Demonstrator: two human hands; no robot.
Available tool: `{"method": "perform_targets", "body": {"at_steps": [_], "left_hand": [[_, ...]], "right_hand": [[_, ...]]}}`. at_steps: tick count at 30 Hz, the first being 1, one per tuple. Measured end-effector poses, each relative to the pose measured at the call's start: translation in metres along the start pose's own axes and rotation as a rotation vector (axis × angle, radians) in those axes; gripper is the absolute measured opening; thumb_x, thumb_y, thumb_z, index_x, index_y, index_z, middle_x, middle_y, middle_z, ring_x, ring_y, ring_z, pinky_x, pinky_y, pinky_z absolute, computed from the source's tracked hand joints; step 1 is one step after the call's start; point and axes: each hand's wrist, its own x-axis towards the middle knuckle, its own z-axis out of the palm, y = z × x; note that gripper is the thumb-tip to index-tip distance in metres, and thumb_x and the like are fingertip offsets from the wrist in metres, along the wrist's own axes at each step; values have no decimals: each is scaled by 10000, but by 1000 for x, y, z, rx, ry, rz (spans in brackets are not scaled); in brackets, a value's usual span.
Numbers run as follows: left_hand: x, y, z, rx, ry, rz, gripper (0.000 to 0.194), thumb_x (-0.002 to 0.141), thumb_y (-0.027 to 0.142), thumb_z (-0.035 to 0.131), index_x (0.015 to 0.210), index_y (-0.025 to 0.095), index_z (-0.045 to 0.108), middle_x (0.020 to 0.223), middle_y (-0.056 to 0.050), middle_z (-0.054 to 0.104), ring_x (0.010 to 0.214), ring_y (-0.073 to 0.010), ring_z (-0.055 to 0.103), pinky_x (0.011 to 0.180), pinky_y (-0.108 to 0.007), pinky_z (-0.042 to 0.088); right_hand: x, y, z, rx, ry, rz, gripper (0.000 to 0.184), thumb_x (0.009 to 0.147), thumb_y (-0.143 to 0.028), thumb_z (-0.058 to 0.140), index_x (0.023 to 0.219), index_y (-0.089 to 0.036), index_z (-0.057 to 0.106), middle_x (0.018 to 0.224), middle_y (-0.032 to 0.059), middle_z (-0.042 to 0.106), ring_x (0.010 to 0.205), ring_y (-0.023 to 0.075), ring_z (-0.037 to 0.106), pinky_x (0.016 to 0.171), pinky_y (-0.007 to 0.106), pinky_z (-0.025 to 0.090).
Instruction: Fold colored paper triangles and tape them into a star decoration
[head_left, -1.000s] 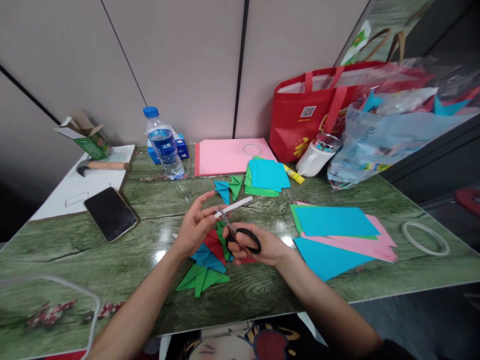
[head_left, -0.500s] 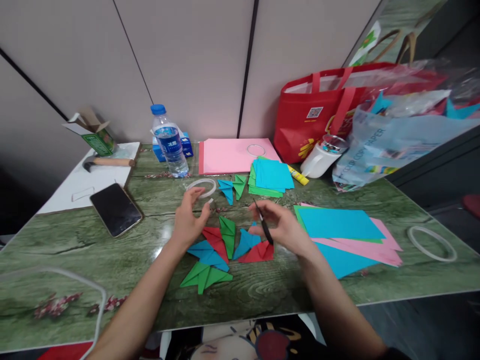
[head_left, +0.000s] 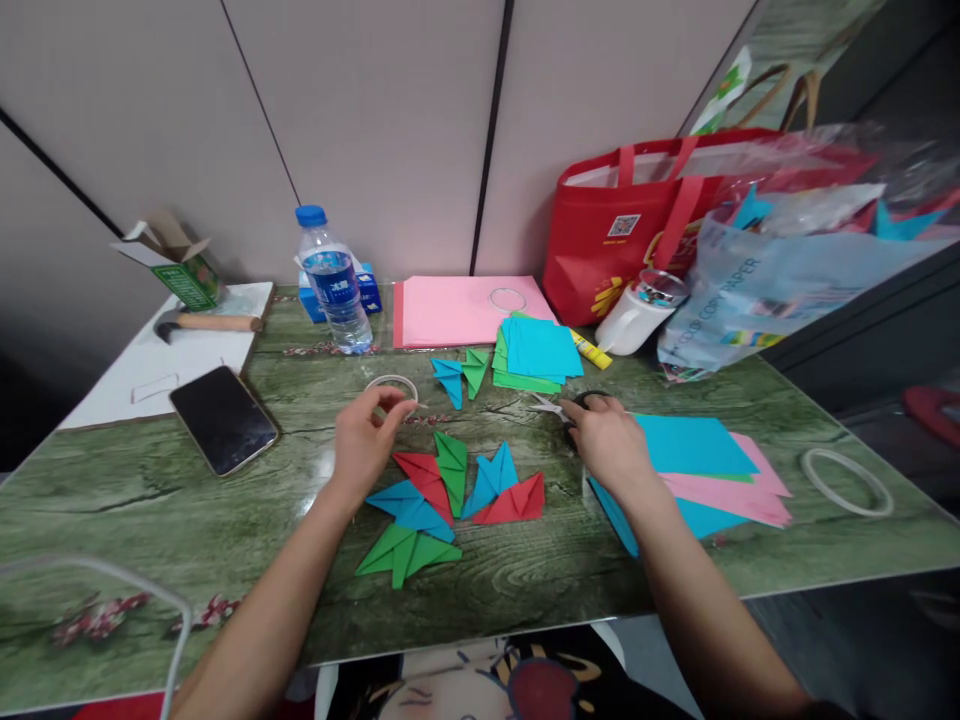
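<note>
My left hand [head_left: 367,435] is closed, thumb and index finger pinched together, with a narrow roll of clear tape [head_left: 391,380] held at the fingers. A tiny pale bit, perhaps the tape's end, shows at the fingertips. Close to the table, my right hand [head_left: 613,440] has its fingers over the black handles of a pair of scissors [head_left: 551,406], whose blades point left, slightly apart. Between the hands lie folded paper pieces: a red one [head_left: 426,478], a green one [head_left: 451,472], a blue one [head_left: 491,478] and several others.
Blue and pink paper strips [head_left: 697,445] lie under and beyond my right wrist. Behind are square sheets [head_left: 544,348], a glue stick [head_left: 591,350], a white mug [head_left: 637,318] and a water bottle [head_left: 334,285]. A phone [head_left: 223,420] and hammer [head_left: 210,322] lie left; another ring [head_left: 847,482] lies right.
My right hand has moved right and down toward the table with the scissors, turning the blades leftward. My left hand has shifted slightly left, its fingers drawn together, and the tape roll has moved with it.
</note>
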Motion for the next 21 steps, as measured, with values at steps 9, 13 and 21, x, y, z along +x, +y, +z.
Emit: {"method": "perform_targets", "body": {"at_steps": [9,13,21], "left_hand": [[-21,17,13,134,-216,489,212,828,318,583,653,205,626,567,-21,595,537,-133,503,549,-261,341],[-24,14,14,248,-206,638,215,841,259,571,636,198,597,522,-5,549,503,-120,460,517,-264,292],[-20,18,15,408,-80,1023,198,877,190,540,680,166,531,499,36,479,487,-102,422,484,-244,282]], "right_hand": [[2,-17,-9,346,179,29,148,815,-170,570,905,-170,687,952,146,638,1004,312,518,834,496,394],[-14,-57,-23,1238,-245,-228,251,874,-378,503,849,-175,647,816,53,658,769,181,603,677,326,484],[-22,-97,-25,1767,-542,79,357,712,-501,650,679,-160,549,611,-23,568,530,97,556,490,224,459]]}}
